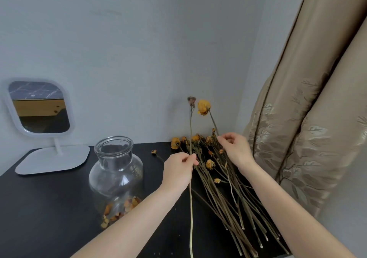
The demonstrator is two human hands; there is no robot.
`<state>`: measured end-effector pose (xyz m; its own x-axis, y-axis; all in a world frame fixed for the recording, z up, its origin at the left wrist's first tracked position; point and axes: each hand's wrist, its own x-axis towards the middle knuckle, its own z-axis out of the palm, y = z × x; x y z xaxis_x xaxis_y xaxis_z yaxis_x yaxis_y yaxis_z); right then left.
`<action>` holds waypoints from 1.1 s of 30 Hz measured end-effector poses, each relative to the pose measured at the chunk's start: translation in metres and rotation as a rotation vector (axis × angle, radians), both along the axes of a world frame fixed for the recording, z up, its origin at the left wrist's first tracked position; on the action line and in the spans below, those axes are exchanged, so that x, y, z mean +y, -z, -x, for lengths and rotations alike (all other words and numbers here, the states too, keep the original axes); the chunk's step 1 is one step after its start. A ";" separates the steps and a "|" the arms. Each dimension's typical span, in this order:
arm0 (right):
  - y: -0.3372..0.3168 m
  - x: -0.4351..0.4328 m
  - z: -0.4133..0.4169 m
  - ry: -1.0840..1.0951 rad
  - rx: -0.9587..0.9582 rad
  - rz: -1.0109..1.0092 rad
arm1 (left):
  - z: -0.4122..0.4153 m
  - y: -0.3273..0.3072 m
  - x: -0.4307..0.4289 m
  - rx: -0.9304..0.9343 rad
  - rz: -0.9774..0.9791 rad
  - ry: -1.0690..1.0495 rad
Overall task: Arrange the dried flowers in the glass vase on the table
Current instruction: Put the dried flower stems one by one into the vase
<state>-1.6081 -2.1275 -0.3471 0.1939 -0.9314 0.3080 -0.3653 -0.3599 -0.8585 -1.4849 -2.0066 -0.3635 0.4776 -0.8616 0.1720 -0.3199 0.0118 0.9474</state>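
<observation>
While my left hand (179, 170) pinches the long pale dried stem (190, 204) near-vertical, the clear round-bellied glass vase (116, 170) stands just left of it, mouth up, so left is nearer. Right hand (234, 148) pinches a yellow-headed dried stem (204, 107) above the loose flower pile (220, 194).

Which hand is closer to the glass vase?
Left. The left hand pinches a stem just right of the glass vase; the right hand holds the yellow flower farther right.
</observation>
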 end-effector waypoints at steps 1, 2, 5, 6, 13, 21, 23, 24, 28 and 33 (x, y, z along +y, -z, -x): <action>-0.009 0.001 -0.001 -0.011 -0.058 -0.010 | 0.000 -0.008 0.002 -0.009 0.024 0.004; -0.019 0.003 -0.002 -0.024 -0.126 -0.035 | 0.001 -0.017 0.005 -0.018 0.050 0.007; -0.051 0.014 -0.007 -0.101 -0.336 -0.147 | -0.002 -0.050 0.016 0.018 0.129 0.034; -0.063 0.020 -0.010 -0.146 -0.392 -0.169 | -0.005 -0.063 0.020 0.022 0.156 0.035; -0.135 0.066 -0.048 -0.435 -0.552 -0.125 | -0.060 -0.148 0.066 -0.012 0.380 -0.075; -0.171 0.104 -0.094 -0.509 -0.597 -0.023 | -0.114 -0.211 0.114 -0.176 0.525 -0.276; -0.172 0.107 -0.100 -0.521 -0.610 -0.025 | -0.123 -0.214 0.115 -0.244 0.518 -0.310; -0.172 0.107 -0.103 -0.520 -0.610 -0.027 | -0.127 -0.212 0.114 -0.267 0.503 -0.320; -0.166 0.106 -0.108 -0.508 -0.600 -0.038 | -0.137 -0.192 0.104 -0.237 0.425 -0.322; -0.157 0.103 -0.108 -0.490 -0.592 -0.056 | -0.141 -0.154 0.096 -0.251 0.304 -0.207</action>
<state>-1.5005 -2.0243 -0.1898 0.4057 -0.7991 0.4436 0.3508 -0.3121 -0.8829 -1.3440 -1.9104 -0.2095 0.5457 -0.6446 0.5355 -0.5645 0.1895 0.8034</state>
